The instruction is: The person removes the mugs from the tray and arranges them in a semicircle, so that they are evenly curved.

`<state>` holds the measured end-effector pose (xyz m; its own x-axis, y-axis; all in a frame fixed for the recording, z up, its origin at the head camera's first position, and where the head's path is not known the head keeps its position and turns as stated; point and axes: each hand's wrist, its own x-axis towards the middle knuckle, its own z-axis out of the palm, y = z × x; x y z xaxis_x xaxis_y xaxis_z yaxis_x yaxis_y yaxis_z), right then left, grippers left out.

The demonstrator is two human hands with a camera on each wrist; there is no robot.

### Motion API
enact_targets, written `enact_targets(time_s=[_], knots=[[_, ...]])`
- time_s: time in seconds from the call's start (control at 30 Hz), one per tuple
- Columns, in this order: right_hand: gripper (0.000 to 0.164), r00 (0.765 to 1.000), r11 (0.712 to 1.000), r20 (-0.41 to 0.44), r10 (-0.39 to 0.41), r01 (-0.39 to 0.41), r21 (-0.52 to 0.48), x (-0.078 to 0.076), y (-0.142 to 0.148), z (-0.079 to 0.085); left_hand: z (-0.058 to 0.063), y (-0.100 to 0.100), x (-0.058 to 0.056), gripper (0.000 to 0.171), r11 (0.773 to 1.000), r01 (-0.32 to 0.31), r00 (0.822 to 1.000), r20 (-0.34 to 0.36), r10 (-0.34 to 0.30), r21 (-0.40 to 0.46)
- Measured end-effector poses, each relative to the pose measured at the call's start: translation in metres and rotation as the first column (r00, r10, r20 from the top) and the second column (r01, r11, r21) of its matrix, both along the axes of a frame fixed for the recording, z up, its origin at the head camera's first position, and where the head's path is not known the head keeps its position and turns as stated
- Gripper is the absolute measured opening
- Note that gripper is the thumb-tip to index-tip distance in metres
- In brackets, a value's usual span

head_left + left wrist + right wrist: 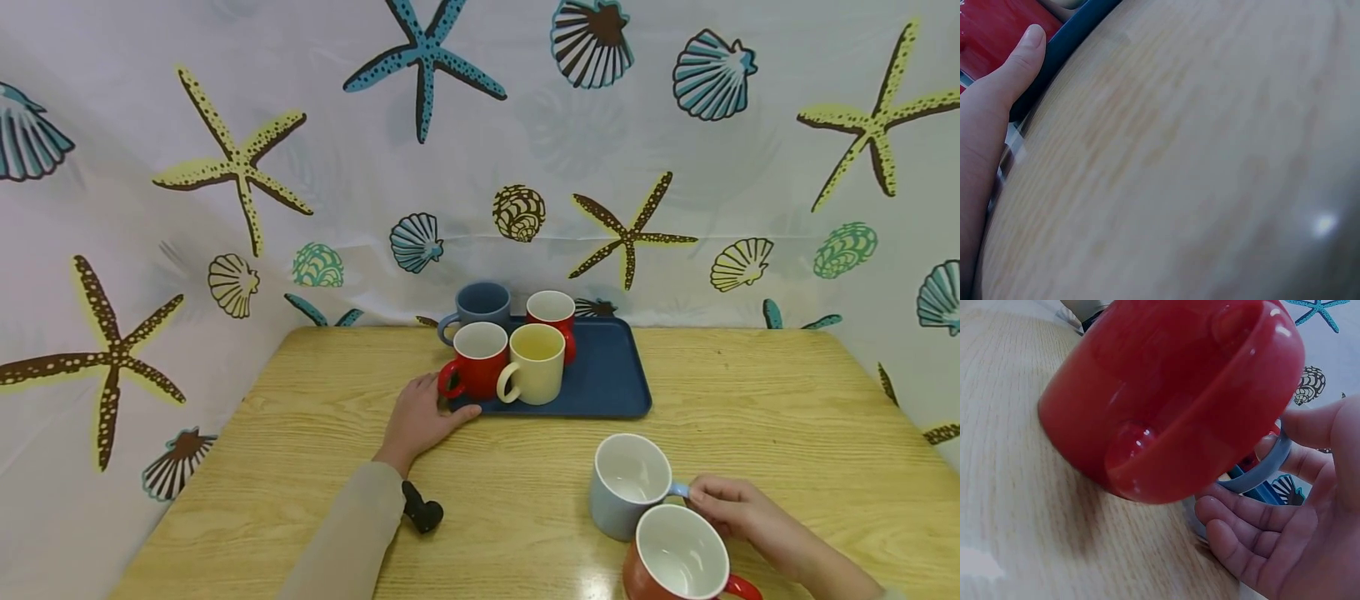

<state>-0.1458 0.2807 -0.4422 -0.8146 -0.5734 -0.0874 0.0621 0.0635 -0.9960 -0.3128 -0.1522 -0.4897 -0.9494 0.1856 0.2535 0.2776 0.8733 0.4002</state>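
A dark blue tray bears several mugs: a blue mug, two red mugs with white insides, and a cream mug. My left hand holds the tray's front left corner beside the nearer red mug. Its thumb lies along the rim in the left wrist view; the other fingers are mostly hidden. My right hand pinches the handle of a light blue mug between thumb and finger. Another red mug stands just in front of it, close to my right hand.
The wooden table lies under everything. A white cloth printed with starfish and shells hangs behind and at the sides. A small black object sits at my left wrist. The second red mug stands at the tray's back.
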Motion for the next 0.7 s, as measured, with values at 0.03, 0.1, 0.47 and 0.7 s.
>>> enact_targets(time_s=[0.03, 0.1, 0.47, 0.7], knots=[[0.025, 1.0, 1.0, 0.002, 0.01, -0.01, -0.008, 0.0002, 0.0001, -0.0001, -0.0002, 0.0, -0.0001, 0.099, 1.0, 0.001, 1.0, -0.002, -0.001, 0.003], [0.025, 1.0, 0.999, 0.004, 0.027, -0.027, -0.02, 0.0006, 0.0003, -0.0003, -0.0006, 0.0, -0.0002, 0.098, 1.0, 0.002, 1.0, -0.005, -0.002, 0.005], [0.025, 0.995, 0.996, 0.062, 0.082, -0.08, -0.031, -0.0001, 0.0031, 0.0006, 0.002, 0.0005, 0.0033, 0.095, 1.0, 0.003, 1.0, 0.009, -0.003, 0.005], [0.026, 0.994, 0.996, 0.059, 0.088, -0.088, -0.008, -0.0024, 0.0064, 0.0004, 0.004, 0.0009, 0.0021, 0.094, 1.0, 0.005, 1.0, -0.004, -0.005, 0.009]])
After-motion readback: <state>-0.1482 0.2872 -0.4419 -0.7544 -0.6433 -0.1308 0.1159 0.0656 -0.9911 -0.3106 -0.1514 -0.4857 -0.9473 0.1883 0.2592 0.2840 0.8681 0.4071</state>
